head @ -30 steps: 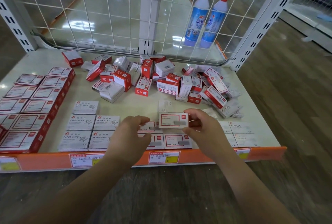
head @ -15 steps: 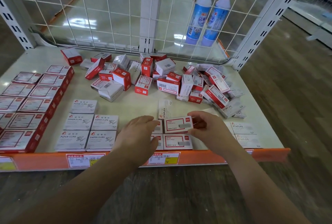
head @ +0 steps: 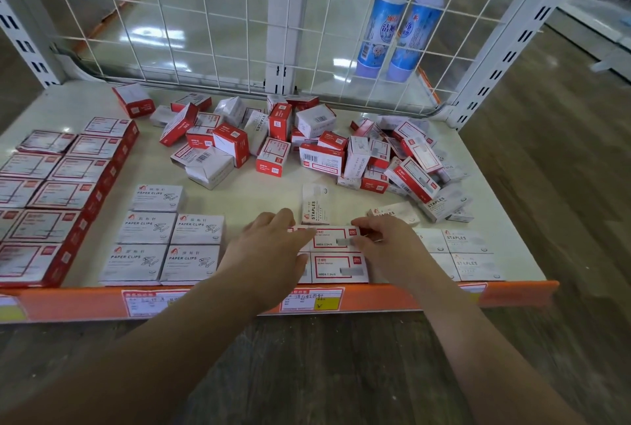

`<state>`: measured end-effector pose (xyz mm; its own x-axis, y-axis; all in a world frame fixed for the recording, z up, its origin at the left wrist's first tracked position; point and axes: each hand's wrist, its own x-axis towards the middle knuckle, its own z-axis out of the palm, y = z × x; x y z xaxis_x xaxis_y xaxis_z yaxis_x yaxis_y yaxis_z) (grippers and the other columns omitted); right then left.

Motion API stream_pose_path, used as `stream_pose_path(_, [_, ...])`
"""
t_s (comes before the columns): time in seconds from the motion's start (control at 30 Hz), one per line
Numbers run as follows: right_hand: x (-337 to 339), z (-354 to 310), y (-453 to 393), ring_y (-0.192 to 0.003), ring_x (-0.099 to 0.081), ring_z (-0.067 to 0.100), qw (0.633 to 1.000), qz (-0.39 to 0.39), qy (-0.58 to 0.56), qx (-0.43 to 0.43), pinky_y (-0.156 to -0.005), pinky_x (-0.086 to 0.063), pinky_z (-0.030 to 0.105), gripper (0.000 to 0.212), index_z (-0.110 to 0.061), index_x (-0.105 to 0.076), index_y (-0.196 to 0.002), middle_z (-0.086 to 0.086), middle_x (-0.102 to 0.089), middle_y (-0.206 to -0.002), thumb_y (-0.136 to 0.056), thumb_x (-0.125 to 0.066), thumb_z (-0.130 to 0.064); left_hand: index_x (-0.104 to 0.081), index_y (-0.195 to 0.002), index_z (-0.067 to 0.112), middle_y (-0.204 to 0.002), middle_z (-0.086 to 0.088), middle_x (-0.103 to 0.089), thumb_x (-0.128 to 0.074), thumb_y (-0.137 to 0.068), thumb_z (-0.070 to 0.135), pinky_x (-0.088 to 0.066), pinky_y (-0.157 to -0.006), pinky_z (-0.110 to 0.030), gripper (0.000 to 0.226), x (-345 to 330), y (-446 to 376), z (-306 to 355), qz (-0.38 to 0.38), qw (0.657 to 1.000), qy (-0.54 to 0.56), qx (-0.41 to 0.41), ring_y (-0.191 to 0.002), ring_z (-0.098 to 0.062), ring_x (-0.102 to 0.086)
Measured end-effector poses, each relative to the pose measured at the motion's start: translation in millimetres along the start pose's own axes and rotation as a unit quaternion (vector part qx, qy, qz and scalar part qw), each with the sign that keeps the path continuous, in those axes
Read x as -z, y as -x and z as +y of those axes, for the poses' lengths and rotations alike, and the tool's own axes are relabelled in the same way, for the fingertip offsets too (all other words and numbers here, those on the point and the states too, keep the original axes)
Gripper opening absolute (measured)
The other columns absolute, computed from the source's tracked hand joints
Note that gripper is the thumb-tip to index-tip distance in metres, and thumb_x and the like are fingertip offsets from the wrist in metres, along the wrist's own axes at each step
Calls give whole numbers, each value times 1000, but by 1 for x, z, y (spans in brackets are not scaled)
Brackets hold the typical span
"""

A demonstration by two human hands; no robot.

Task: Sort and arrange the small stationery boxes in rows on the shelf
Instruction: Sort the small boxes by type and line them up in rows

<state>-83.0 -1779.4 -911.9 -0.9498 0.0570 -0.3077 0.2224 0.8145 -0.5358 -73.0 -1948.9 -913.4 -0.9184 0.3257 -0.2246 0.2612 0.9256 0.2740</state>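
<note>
A red-framed white staple box lies flat on the shelf, just behind a matching box at the front edge. My right hand pinches its right end. My left hand rests with straight fingers against its left end and covers the boxes beside it. Grey paper-clip boxes stand in rows to the left, and larger red boxes fill the far left. White staples boxes sit in rows on the right.
A loose pile of mixed red and white boxes covers the back of the shelf. Two single staples boxes lie just behind my hands. A wire grid closes the back, with two spray bottles beyond. An orange price strip lines the front.
The red-framed box came down from between my raised hands onto the shelf, into the second row behind the front box. Both hands lowered with it.
</note>
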Motion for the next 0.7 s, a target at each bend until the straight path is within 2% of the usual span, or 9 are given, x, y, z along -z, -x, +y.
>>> stream_pose_path(0.17, [-4,0,-3,-116,-52,16,999,10,50,0,-94,-43,22,39,-22,-50,-133,-2,-49,-135,-95,-51,-23,-26,-141,39,-145,9,-27,-40,-96,43,-40,-101,-40,47,0,0,2,1,1000,3,6,-132,-19,-29])
stream_pose_path(0.27, [-6,2,-3,-110,-53,14,999,25,48,-3,-93,-42,21,41,-25,-48,-134,0,-49,-132,-93,-54,-23,-26,-141,39,-146,8,-26,-39,-96,43,-40,-100,-41,47,1,0,3,4,1000,-8,5,-132,-19,-29])
stream_pose_path(0.37, [-8,3,-2,-91,-49,6,999,48,19,3,-78,-40,11,36,-25,-52,-126,0,-51,-124,-91,-57,-20,-25,-141,38,-146,8,-26,-40,-96,43,-40,-101,-40,47,0,-1,3,5,1000,-10,4,-132,-19,-29])
stream_pose_path(0.43, [-10,4,-2,-89,-47,4,999,50,22,4,-68,-37,6,30,-24,-55,-122,-1,-52,-124,-91,-57,-21,-25,-141,38,-147,7,-25,-39,-96,43,-40,-101,-39,48,0,-1,3,5,1000,-8,2,-133,-19,-29])
stream_pose_path(0.47, [-11,4,-2,-90,-46,4,999,49,22,3,-69,-37,6,30,-24,-55,-122,-1,-51,-125,-92,-57,-21,-25,-141,38,-147,7,-24,-39,-96,43,-39,-102,-39,48,0,-1,3,4,1000,-4,3,-134,-19,-28])
stream_pose_path(0.6, [-8,0,-1,-103,-50,9,998,63,17,4,-86,-40,15,34,-26,-54,-124,-2,-48,-130,-90,-59,-22,-25,-142,37,-149,9,-21,-41,-95,42,-36,-104,-37,49,-1,4,0,17,999,30,8,-136,-17,-25])
stream_pose_path(0.7, [-8,-4,-2,-112,-50,12,997,72,8,6,-94,-43,23,37,-26,-53,-125,-3,-48,-130,-90,-60,-21,-31,-140,34,-145,11,-27,-42,-95,38,-39,-102,-31,46,-2,8,-7,50,997,57,21,-133,-13,-29])
